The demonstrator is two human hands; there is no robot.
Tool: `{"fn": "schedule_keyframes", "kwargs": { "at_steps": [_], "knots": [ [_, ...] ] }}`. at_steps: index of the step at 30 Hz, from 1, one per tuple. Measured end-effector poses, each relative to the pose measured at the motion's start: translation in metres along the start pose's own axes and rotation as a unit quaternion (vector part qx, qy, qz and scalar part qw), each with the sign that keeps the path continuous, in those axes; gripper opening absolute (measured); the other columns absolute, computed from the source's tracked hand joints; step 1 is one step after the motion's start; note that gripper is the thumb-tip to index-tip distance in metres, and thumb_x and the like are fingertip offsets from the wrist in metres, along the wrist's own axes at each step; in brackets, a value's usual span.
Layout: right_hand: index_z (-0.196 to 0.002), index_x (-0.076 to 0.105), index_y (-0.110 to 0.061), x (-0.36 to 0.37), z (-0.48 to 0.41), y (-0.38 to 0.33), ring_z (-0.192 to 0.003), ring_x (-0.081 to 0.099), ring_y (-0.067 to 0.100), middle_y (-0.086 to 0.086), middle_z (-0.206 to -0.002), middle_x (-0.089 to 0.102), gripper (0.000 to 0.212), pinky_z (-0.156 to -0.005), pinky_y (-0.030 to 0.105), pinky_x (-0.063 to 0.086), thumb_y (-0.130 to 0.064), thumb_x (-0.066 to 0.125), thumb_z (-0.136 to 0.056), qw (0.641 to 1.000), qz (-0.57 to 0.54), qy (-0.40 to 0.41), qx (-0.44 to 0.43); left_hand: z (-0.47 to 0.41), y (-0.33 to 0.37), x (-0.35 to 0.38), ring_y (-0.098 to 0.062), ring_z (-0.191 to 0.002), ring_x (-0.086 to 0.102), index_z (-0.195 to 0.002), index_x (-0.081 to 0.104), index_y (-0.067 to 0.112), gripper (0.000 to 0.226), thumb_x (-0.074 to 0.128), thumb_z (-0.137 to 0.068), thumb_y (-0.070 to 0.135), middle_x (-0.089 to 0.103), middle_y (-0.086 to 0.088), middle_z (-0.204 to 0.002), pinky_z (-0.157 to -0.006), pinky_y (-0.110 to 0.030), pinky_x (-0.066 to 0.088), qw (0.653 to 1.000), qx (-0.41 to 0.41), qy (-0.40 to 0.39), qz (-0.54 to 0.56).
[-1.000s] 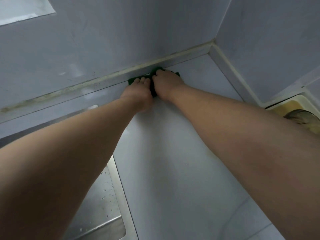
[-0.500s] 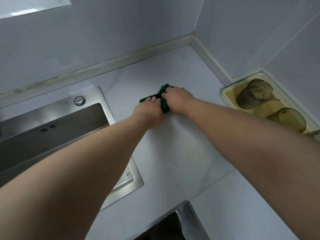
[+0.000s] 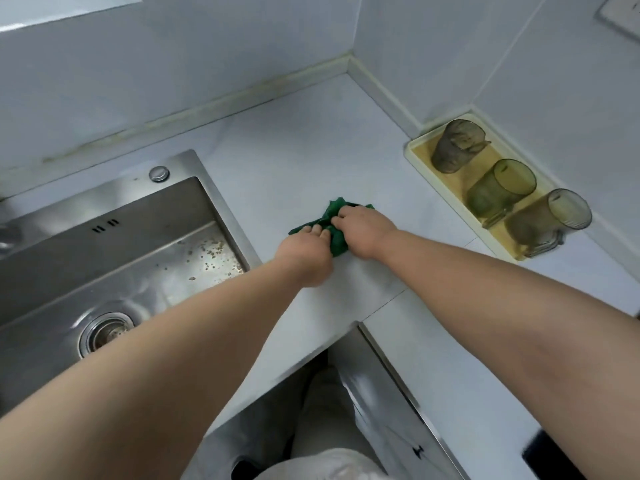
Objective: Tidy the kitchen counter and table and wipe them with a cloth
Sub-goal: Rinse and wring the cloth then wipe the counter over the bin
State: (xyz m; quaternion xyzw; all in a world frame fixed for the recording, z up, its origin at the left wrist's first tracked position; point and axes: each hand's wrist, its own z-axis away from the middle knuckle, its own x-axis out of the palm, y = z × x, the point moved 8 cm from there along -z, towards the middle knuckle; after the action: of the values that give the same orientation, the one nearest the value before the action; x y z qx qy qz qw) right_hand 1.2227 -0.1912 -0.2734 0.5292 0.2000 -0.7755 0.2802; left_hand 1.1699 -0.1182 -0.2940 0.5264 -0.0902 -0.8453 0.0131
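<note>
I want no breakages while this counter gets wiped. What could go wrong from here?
1. The green cloth, under the left hand and right hand, works close to the tray of three glass mugs. A wide stroke to the right might nudge the tray and knock them.
2. The sink lies just left. A stroke that way could carry the cloth over its rim onto the crumbs inside.
</note>
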Motion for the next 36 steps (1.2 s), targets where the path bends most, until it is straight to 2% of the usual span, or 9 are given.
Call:
{"fn": "schedule_keyframes", "kwargs": {
  "at_steps": [5,8,12,16,19,22,27,31,36],
  "knots": [
    [-0.123,0.062,-0.014,0.006,0.015,-0.002,-0.113,0.055,0.027,0.007,-0.124,0.056,0.03,-0.089,0.035,0.043,-0.016,0.046,-0.098,1.0,-0.004,-0.005,-0.005,0.01,0.009,0.005,-0.025,-0.133,0.041,-0.143,0.039,0.013,0.045,0.039,-0.1,0.028,0.045,-0.006,-0.141,-0.105,-0.038,0.038,1.0,0.017,0.002,0.016],
    [-0.121,0.063,-0.017,0.006,0.014,0.003,-0.109,0.056,0.027,0.006,-0.119,0.056,0.029,-0.079,0.032,0.04,-0.014,0.05,-0.095,1.0,-0.016,-0.026,0.005,0.01,0.013,-0.007,-0.026,-0.109,0.053,-0.13,0.051,0.011,0.035,0.039,-0.101,0.025,0.057,-0.006,-0.125,-0.09,-0.034,0.043,0.998,0.037,-0.044,-0.022],
    [-0.089,0.065,-0.024,-0.011,-0.001,0.024,-0.085,0.059,0.026,0.0,-0.087,0.058,0.027,-0.061,0.027,0.039,-0.002,0.051,-0.085,0.99,-0.111,-0.074,0.053,-0.014,0.005,-0.059,-0.028,-0.092,0.057,-0.114,0.063,0.004,0.033,0.039,-0.101,0.024,0.064,-0.012,-0.107,-0.074,-0.032,0.04,0.991,0.035,-0.122,-0.041],
    [-0.074,0.063,-0.027,-0.064,-0.024,0.061,-0.085,0.062,0.029,0.004,-0.084,0.065,0.036,-0.07,0.033,0.049,0.001,0.042,-0.082,0.976,-0.201,0.005,0.088,-0.052,-0.007,-0.145,-0.029,-0.097,0.062,-0.111,0.068,0.007,0.03,0.045,-0.099,0.022,0.066,-0.011,-0.106,-0.076,-0.034,0.045,0.991,0.044,-0.069,-0.11],
    [-0.104,0.074,-0.02,-0.104,-0.043,0.096,-0.096,0.061,0.03,0.009,-0.102,0.067,0.044,-0.076,0.031,0.046,0.002,0.041,-0.084,0.969,-0.212,0.06,0.108,-0.086,-0.002,-0.201,-0.028,-0.093,0.06,-0.114,0.068,0.01,0.029,0.047,-0.099,0.023,0.065,-0.01,-0.106,-0.074,-0.033,0.043,0.986,0.054,-0.025,-0.158],
    [-0.125,0.069,-0.018,-0.14,-0.06,0.133,-0.099,0.061,0.029,0.012,-0.111,0.066,0.053,-0.08,0.032,0.049,0.001,0.04,-0.086,0.964,-0.207,0.107,0.129,-0.127,0.008,-0.241,-0.028,-0.094,0.059,-0.117,0.067,0.014,0.029,0.047,-0.1,0.025,0.064,-0.009,-0.106,-0.077,-0.036,0.046,0.977,0.057,0.024,-0.202],
    [-0.126,0.065,-0.017,-0.168,-0.08,0.178,-0.098,0.058,0.028,0.012,-0.117,0.061,0.046,-0.082,0.036,0.052,-0.004,0.044,-0.088,0.942,-0.203,0.189,0.188,-0.186,0.01,-0.285,-0.029,-0.099,0.053,-0.123,0.062,0.025,0.027,0.05,-0.099,0.023,0.052,-0.002,-0.09,-0.079,-0.039,0.037,0.964,0.01,0.137,-0.226],
    [-0.133,0.054,-0.016,-0.154,-0.082,0.181,-0.103,0.054,0.036,0.015,-0.116,0.047,0.042,-0.082,0.041,0.05,-0.013,0.051,-0.091,0.936,-0.157,0.234,0.209,-0.226,0.01,-0.28,-0.027,-0.109,0.05,-0.118,0.065,0.026,0.026,0.051,-0.097,0.021,0.052,-0.004,-0.093,-0.071,-0.037,0.038,0.966,0.004,0.184,-0.181],
    [-0.127,0.054,-0.013,-0.127,-0.086,0.187,-0.095,0.054,0.034,0.012,-0.111,0.046,0.034,-0.078,0.046,0.054,-0.017,0.051,-0.093,0.923,-0.175,0.26,0.224,-0.259,0.02,-0.264,-0.024,-0.09,0.058,-0.119,0.068,0.027,0.028,0.049,-0.1,0.023,0.063,-0.001,-0.103,-0.069,-0.033,0.042,0.972,0.051,0.186,-0.137]
  ]
}}
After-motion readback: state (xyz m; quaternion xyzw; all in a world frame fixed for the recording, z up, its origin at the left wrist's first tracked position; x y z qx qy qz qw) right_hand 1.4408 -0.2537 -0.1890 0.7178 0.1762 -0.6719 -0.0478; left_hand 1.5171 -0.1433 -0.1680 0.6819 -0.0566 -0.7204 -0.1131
